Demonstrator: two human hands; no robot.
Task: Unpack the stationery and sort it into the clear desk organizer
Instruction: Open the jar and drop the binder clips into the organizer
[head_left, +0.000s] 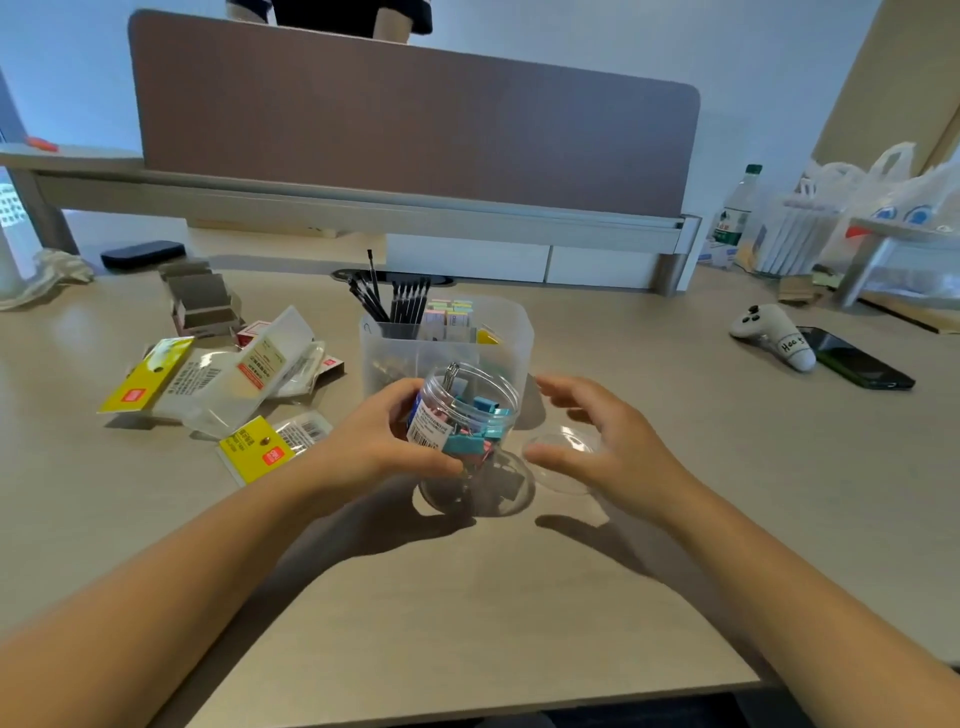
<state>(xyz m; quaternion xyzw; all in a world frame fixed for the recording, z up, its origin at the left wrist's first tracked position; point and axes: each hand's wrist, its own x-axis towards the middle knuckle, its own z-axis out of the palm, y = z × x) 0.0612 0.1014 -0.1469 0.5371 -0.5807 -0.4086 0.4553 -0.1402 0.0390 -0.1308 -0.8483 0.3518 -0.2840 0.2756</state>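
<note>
Left hand (384, 441) clasps labelled jar (467, 410) — barcode sticker, text unreadable.

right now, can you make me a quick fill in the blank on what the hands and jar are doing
The left hand holds a clear ____ of binder clips.
The jar's lid lies under the ____ hand.
Black pens stand in the clear ____ behind the jar.

Missing words: jar; right; organizer
</note>
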